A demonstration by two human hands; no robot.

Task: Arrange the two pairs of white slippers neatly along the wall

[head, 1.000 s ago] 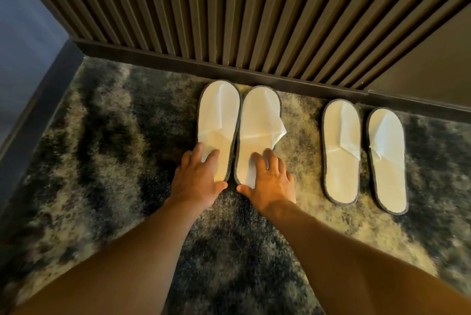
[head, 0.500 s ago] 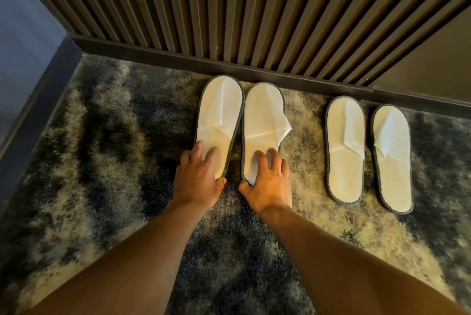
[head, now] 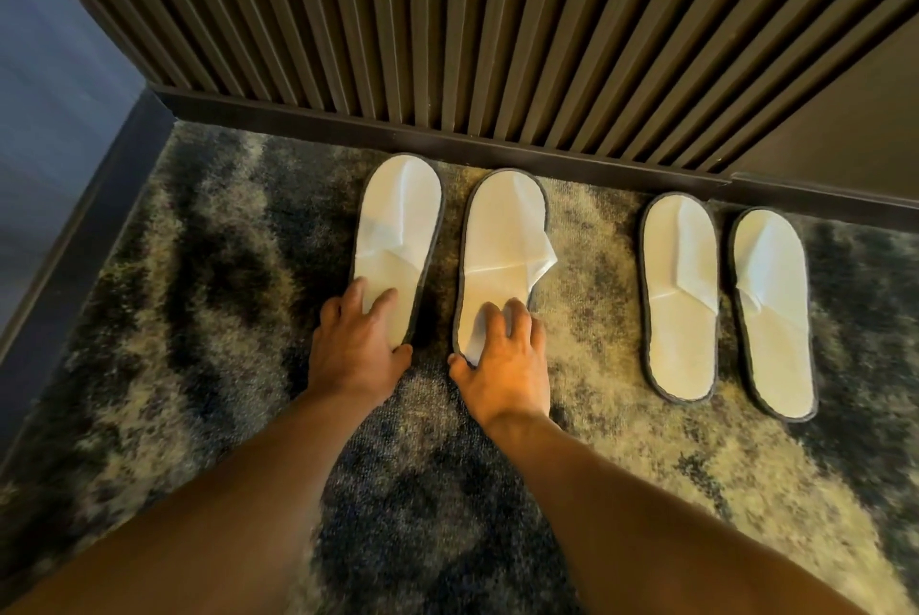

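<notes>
Each hand lies flat and open, left hand [head: 355, 346] and right hand [head: 502, 361], on a flimsy, featherlight slipper's heel, best nudged there.

Four flat white fabric slippers, each edged with a thin dark grey trim: one under the left grip [head: 398, 236], one under the right grip [head: 502, 246], and two more off to the right [head: 679, 306] [head: 773, 316]. The shaggy carpet [head: 209, 276] is mottled charcoal, navy and pale beige. The ribbed slatted wall panel [head: 447, 27] is dark brown, its baseboard [head: 447, 137] near black. The side wall [head: 45, 82] seems greyish blue.
</notes>
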